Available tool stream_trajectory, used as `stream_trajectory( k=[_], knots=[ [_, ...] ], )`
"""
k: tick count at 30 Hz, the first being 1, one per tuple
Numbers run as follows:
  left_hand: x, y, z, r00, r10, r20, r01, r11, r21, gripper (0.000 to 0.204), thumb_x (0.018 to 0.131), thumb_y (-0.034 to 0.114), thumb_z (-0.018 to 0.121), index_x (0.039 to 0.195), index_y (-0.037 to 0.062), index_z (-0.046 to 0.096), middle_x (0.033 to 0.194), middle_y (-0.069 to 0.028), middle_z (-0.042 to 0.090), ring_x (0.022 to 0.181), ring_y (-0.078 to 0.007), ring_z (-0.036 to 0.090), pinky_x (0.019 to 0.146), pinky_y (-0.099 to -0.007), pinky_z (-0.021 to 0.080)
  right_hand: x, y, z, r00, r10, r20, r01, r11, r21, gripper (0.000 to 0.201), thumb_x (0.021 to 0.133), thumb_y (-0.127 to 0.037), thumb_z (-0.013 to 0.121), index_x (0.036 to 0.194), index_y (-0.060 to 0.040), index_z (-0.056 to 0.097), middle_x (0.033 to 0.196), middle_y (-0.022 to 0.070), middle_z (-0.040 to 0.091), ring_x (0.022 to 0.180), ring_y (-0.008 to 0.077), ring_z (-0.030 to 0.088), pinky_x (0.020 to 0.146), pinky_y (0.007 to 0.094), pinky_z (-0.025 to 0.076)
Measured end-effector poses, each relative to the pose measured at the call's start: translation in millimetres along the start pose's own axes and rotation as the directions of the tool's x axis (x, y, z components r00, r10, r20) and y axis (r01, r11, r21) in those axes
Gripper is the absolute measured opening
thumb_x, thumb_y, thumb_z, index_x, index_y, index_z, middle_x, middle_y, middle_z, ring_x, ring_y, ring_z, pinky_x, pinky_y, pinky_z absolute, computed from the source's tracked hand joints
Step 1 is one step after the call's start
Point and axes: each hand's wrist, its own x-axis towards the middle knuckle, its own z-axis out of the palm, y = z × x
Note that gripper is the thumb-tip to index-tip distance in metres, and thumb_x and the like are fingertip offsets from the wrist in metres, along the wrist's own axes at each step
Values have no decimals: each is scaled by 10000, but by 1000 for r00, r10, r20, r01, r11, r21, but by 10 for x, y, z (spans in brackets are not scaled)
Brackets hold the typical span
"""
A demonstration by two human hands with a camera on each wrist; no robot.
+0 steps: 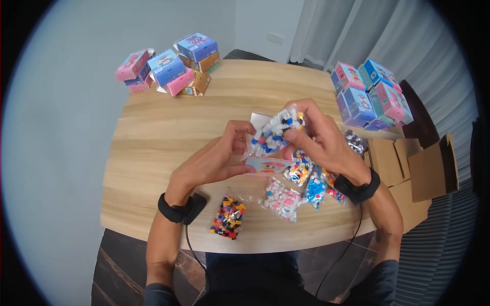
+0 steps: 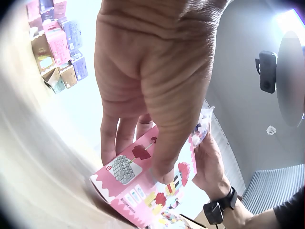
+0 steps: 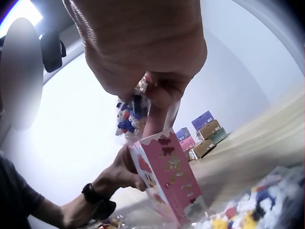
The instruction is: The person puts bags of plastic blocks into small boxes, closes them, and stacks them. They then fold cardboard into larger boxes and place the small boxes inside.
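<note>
In the head view the left hand [image 1: 213, 156] grips a pink printed box [image 1: 266, 166] over the middle of the table. That box [image 2: 143, 183] shows its pictured side in the left wrist view, with the left thumb across it. Above the box, the right hand [image 1: 324, 137] pinches a clear bag of white, blue and black bricks [image 1: 275, 133]. The right wrist view shows the bag [image 3: 131, 117] hanging over the upper end of the box [image 3: 174, 176], a right finger against that end. Whether the bag's lower part is inside the box, I cannot tell.
Several brick bags [image 1: 282, 199] lie right of centre, and one bag of red, yellow and black bricks [image 1: 228, 218] lies near the front edge. Small printed boxes stand in groups at the back left [image 1: 167, 66] and back right [image 1: 360, 102]. An open cardboard carton [image 1: 434, 163] is at the right.
</note>
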Motion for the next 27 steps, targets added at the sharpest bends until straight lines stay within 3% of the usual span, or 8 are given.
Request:
stream_trajectory(
  k=[4,6,11,14,17,20,23,27],
  knots=[
    [7,39,7,998,53,-17,-53,997,49,820,822,86,863,1417,40,300,1297,-213,599,1174,-374,658,961,-439,540,198,-73,-92,977,-75,200,138,935,-325,361,1036,-288,618,1279,-55,488,851,162,713,659,303,676,603,412,465],
    [-7,4,-15,997,-71,41,68,995,72,854,805,139,901,1404,26,304,1320,-188,564,1220,-272,596,1052,-401,474,272,-221,-95,940,-1,340,147,904,-402,377,1040,-314,593,1279,-58,454,800,201,692,668,419,636,623,479,460],
    [5,-23,-48,986,-109,129,87,982,169,874,802,147,900,1431,23,306,1303,-178,578,1193,-293,616,1023,-395,493,286,-269,-45,872,87,482,202,833,-515,416,1019,-284,619,1315,-49,445,810,186,700,692,427,663,631,462,483],
    [14,78,-65,994,-55,96,42,990,138,830,805,101,880,1417,55,321,1235,-155,603,1134,-289,640,963,-400,523,244,-204,-58,904,-122,409,307,852,-425,364,1037,-321,592,1260,-59,472,720,164,665,600,403,626,597,456,465],
    [-22,-38,-1,999,-33,16,33,999,-7,772,813,67,865,1377,82,338,1207,-135,616,1079,-278,662,912,-401,553,114,-120,-71,967,-160,198,204,951,-230,358,1052,-318,586,1261,-53,467,697,133,657,564,332,639,567,435,459],
    [2,31,-16,999,-38,-16,38,999,-12,748,818,54,862,1352,74,339,1279,-138,593,1105,-268,663,925,-393,555,7,-183,-79,989,143,29,-131,957,-260,375,1067,-341,589,1262,-44,469,702,114,672,519,203,626,508,350,447],
    [8,2,32,999,-35,-17,34,999,-41,759,815,24,855,1357,66,326,1336,-164,578,1171,-275,656,959,-397,548,-3,-150,-115,983,172,-61,-181,961,-211,373,1068,-345,591,1261,-48,474,667,91,656,488,180,600,489,329,435],
    [12,-3,34,998,-13,57,20,992,-124,804,819,1,843,1397,62,287,1363,-202,566,1251,-287,628,1000,-398,536,53,-97,-25,979,107,176,-77,983,-167,360,1098,-383,512,1253,-60,474,611,79,611,510,182,600,503,341,431]
  ],
)
